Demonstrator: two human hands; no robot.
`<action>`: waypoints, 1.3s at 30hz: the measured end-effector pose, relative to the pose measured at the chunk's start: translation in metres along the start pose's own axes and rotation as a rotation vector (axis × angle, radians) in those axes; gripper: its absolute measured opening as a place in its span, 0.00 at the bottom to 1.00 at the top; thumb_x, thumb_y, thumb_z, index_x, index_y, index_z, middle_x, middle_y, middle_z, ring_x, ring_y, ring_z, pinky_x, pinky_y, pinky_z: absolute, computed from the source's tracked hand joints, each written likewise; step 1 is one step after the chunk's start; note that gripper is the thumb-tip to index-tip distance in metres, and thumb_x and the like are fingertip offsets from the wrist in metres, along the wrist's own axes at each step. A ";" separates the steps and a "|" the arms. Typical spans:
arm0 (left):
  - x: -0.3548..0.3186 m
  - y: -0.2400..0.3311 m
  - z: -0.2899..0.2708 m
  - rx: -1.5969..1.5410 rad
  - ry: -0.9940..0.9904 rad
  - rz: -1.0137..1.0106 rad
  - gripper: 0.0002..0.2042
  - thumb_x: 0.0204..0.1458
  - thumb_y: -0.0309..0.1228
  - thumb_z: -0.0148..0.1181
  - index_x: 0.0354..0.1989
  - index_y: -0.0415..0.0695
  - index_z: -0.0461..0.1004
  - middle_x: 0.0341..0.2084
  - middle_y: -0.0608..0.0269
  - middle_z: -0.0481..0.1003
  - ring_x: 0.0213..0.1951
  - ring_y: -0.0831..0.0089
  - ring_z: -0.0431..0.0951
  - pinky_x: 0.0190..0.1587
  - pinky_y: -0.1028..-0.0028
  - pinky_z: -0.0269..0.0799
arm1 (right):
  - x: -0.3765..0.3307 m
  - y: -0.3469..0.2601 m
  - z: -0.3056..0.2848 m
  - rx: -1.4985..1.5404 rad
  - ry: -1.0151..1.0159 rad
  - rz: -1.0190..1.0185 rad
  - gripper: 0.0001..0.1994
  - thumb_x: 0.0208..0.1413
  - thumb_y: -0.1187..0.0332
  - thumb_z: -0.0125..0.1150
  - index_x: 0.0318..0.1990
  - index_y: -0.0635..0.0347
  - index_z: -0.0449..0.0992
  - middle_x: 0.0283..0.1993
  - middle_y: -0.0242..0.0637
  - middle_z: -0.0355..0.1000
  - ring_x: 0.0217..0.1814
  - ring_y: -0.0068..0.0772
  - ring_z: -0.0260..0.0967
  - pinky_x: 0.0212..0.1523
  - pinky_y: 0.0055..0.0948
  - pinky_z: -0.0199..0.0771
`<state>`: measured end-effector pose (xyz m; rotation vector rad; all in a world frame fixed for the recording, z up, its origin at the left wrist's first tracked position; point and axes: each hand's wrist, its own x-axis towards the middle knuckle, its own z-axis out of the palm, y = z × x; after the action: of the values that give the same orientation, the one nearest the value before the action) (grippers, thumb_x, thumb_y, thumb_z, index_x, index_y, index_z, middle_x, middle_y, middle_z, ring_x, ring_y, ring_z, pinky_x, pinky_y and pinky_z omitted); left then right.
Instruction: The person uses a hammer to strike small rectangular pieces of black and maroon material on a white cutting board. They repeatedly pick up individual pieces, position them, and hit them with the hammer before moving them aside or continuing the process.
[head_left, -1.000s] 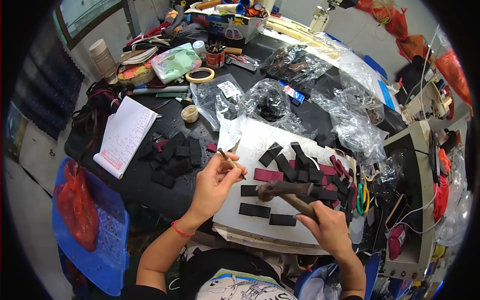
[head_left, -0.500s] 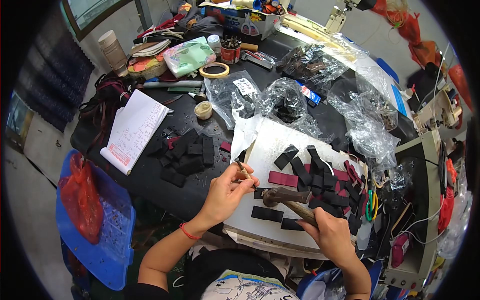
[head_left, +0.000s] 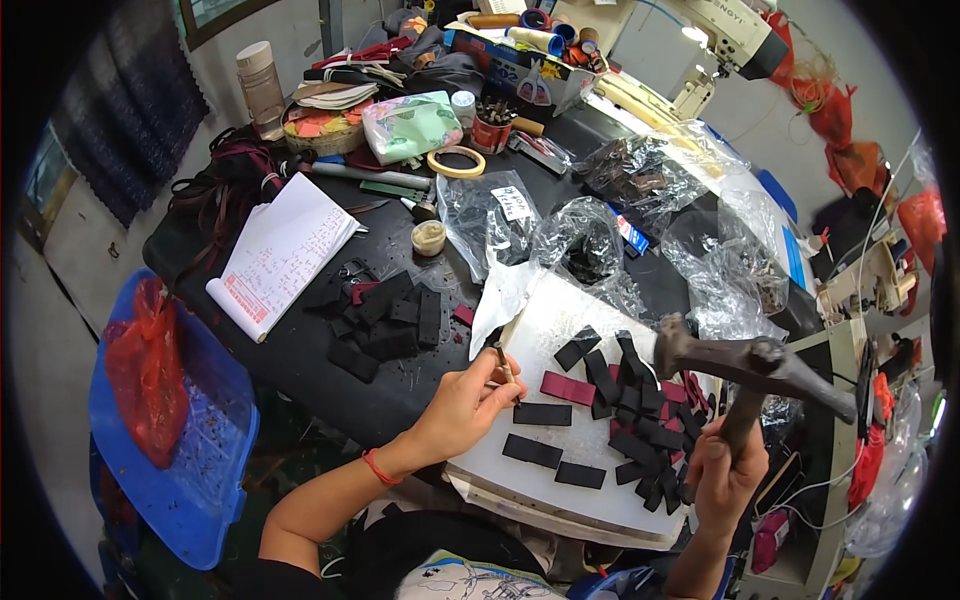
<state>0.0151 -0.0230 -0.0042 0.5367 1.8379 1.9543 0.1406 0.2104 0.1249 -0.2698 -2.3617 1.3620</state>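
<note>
My left hand [head_left: 462, 405] pinches a thin metal punch [head_left: 504, 363], its tip down beside a black rectangular strip [head_left: 542, 414] on the white board [head_left: 545, 325]. My right hand [head_left: 728, 470] grips the wooden handle of a hammer [head_left: 752, 368], raised above the board's right side with its dark head up and to the right. Several black strips and one dark red strip [head_left: 567, 387] lie scattered on the board, heaped thickest toward the right [head_left: 640, 420].
A pile of black pieces [head_left: 385, 320] and an open notebook [head_left: 283, 253] lie on the dark table to the left. Clear plastic bags [head_left: 590, 235], a tape roll [head_left: 456, 161], a small jar [head_left: 429, 237] and tool clutter fill the back. A blue bin [head_left: 205, 470] holding a red bag stands lower left.
My right hand has lifted the hammer from low over the board to high on the right. My left hand keeps the punch at almost the same spot.
</note>
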 end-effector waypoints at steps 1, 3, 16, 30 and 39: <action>0.000 -0.001 -0.001 -0.001 0.004 0.002 0.07 0.60 0.23 0.49 0.44 0.33 0.64 0.36 0.50 0.77 0.41 0.68 0.80 0.44 0.73 0.78 | 0.000 0.004 0.002 -0.033 -0.018 0.003 0.04 0.51 0.77 0.58 0.33 0.66 0.70 0.18 0.30 0.69 0.16 0.14 0.63 0.17 0.16 0.62; -0.001 -0.003 -0.001 0.023 0.005 0.006 0.07 0.59 0.23 0.50 0.43 0.33 0.64 0.36 0.51 0.77 0.41 0.69 0.80 0.44 0.73 0.78 | -0.001 0.008 0.007 -0.151 -0.066 0.026 0.05 0.50 0.77 0.61 0.33 0.65 0.71 0.19 0.30 0.70 0.16 0.14 0.64 0.17 0.17 0.62; -0.013 0.004 0.016 0.645 0.020 0.366 0.10 0.54 0.22 0.57 0.43 0.36 0.67 0.32 0.46 0.75 0.30 0.50 0.78 0.29 0.66 0.75 | -0.002 0.009 0.022 -0.611 -0.344 -0.137 0.16 0.49 0.60 0.69 0.30 0.59 0.68 0.20 0.43 0.68 0.18 0.47 0.67 0.19 0.38 0.65; -0.004 0.003 0.002 0.015 -0.060 -0.088 0.11 0.59 0.24 0.51 0.48 0.34 0.66 0.37 0.54 0.77 0.42 0.73 0.79 0.45 0.75 0.77 | -0.025 0.042 0.028 -0.764 -0.470 -0.183 0.19 0.54 0.55 0.62 0.26 0.58 0.62 0.19 0.40 0.68 0.18 0.48 0.67 0.15 0.40 0.63; -0.006 0.001 0.004 0.127 -0.066 0.019 0.09 0.59 0.24 0.52 0.45 0.34 0.67 0.35 0.55 0.77 0.40 0.72 0.80 0.43 0.75 0.78 | -0.017 0.031 0.016 -0.611 -0.332 -0.187 0.15 0.49 0.60 0.68 0.30 0.59 0.69 0.21 0.41 0.68 0.20 0.45 0.68 0.21 0.37 0.66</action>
<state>0.0217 -0.0230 -0.0025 0.6525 1.9312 1.8180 0.1485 0.2074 0.0873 0.0193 -2.9494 0.6064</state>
